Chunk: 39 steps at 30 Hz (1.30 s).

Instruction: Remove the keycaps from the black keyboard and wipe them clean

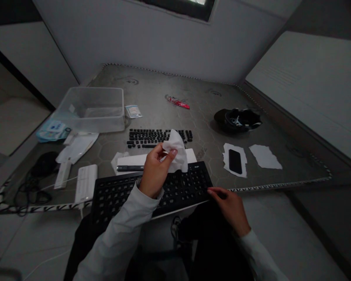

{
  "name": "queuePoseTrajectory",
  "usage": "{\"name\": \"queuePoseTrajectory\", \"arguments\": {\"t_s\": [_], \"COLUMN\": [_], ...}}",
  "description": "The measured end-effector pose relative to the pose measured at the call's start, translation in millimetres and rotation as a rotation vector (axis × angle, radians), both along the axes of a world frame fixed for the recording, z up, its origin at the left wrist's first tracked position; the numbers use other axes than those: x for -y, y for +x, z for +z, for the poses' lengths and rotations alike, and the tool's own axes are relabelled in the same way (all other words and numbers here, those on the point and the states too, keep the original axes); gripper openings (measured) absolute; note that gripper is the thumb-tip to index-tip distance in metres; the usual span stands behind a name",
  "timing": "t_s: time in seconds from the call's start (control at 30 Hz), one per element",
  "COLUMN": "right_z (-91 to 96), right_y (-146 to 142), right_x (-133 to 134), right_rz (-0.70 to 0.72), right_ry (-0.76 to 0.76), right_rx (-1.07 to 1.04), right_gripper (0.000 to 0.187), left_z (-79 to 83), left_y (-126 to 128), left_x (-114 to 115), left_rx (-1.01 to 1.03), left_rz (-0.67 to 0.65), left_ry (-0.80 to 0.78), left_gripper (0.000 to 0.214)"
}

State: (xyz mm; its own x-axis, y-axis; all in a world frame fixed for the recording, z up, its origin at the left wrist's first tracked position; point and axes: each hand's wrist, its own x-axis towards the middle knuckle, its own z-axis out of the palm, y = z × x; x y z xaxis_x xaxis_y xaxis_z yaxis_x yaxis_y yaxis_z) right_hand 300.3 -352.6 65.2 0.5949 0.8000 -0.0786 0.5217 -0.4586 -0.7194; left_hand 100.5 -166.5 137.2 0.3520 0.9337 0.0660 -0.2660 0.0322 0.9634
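Note:
A crumpled white tissue [178,152] is pinched between the thumb and fingers of my left hand [156,168], held above the keyboard. The black keyboard [190,185], with many keycaps off, spans from my lap to the table edge. Its right front corner is gripped by the thumb and fingers of my right hand [229,205]. Behind it, loose black keycaps [148,136] lie in rows on the table. Between these and the keyboard are white paper [191,155] and a slim dark bar [130,168], partly hidden by my left hand.
A clear plastic bin [95,113] stands at the back left, near a small packet [133,111]. Front left are a white power strip [86,183] and a dark cable [32,191]. To the right are a phone [235,161] on paper, a torn sheet [265,157] and a black cap [238,120]. A red wrapper [178,102] lies farther back.

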Motion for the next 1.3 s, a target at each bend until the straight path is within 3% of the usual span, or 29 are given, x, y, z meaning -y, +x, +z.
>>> {"name": "queuePoseTrajectory", "arguments": {"t_s": [0.33, 0.73, 1.3], "right_z": [-9.0, -15.9, -17.5], "right_y": [2.7, 10.2, 8.9], "right_x": [3.0, 2.3, -1.0], "right_rz": [0.061, 0.017, -0.031], "right_ry": [0.071, 0.095, 0.057], "right_rx": [0.077, -0.028, 0.092], "right_gripper": [0.032, 0.039, 0.034], "left_z": [-0.9, -1.4, -1.0], "left_y": [-0.3, -0.2, -0.2], "left_x": [0.3, -0.1, 0.0], "left_rx": [0.009, 0.010, 0.015], "left_rz": [-0.006, -0.011, -0.010], "left_ry": [-0.010, -0.014, -0.012], "left_gripper": [0.022, 0.022, 0.022]}}
